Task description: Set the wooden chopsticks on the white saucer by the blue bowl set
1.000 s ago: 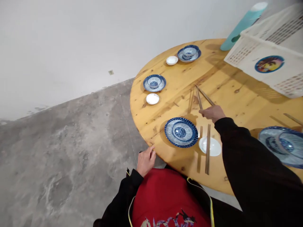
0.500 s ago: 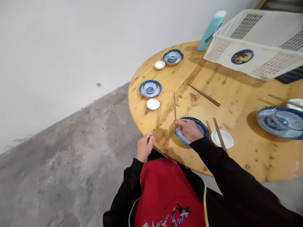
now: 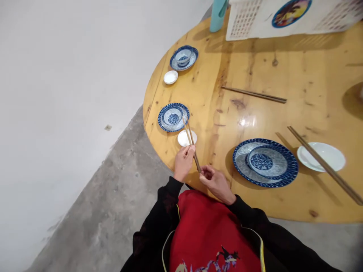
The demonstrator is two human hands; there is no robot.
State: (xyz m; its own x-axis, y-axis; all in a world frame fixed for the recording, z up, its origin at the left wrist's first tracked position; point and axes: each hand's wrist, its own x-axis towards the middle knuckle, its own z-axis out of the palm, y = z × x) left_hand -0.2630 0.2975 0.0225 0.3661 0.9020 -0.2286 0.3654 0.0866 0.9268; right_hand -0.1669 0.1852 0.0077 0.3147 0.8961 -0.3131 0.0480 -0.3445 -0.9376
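A pair of wooden chopsticks [image 3: 196, 161] is held at a slant over the table's near left edge. My left hand [image 3: 183, 163] pinches them around the middle, and their thin tips spread slightly apart over a small white dish [image 3: 182, 139]. The fingers of my right hand [image 3: 217, 184] close on the thick ends. Just beyond the dish is a blue-patterned plate [image 3: 162, 125] with a bowl [image 3: 173, 116] on it. To the right of my right hand stands a larger-looking blue-rimmed plate [image 3: 242, 172], also with a bowl [image 3: 263, 161].
Chopsticks [image 3: 320, 160] rest across a white dish [image 3: 334, 153] at right. Another pair of chopsticks [image 3: 255, 93] lies mid-table. A further plate [image 3: 194, 56] with bowl and a white dish [image 3: 170, 77] sit far left. Behind are a turquoise bottle [image 3: 217, 17] and a white basket [image 3: 255, 22].
My right hand has moved left with the chopsticks, away from the blue-rimmed plate. My left hand has come up and now grips them too. The view has shifted, cropping the basket.
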